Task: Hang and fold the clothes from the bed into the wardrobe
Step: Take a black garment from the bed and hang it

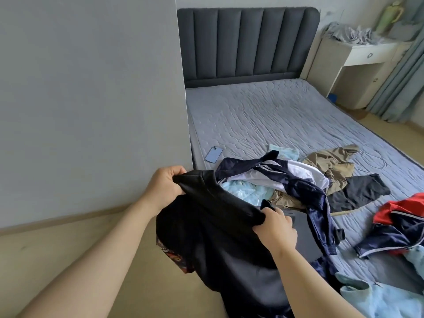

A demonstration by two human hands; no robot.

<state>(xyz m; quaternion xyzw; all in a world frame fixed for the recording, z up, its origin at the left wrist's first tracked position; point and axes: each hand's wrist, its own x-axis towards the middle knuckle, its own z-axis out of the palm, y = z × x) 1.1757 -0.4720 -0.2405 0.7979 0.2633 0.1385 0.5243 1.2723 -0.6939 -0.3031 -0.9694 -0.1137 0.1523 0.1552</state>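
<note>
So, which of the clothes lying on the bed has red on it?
The red and navy jacket at the bed's right edge. The navy and white jacket, khaki garment, dark grey piece and light blue items show no red.

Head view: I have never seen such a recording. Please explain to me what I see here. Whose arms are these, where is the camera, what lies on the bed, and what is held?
There is no machine here. A person wears one wide camera on the head, looking forward and down, so the two bare arms are the wearer's own. The left hand and the right hand each grip a bunched edge of a black garment, which hangs down from them. On the bed lie a blue phone, a navy and white jacket, a khaki garment, a red and navy garment and pale blue clothes.
</note>
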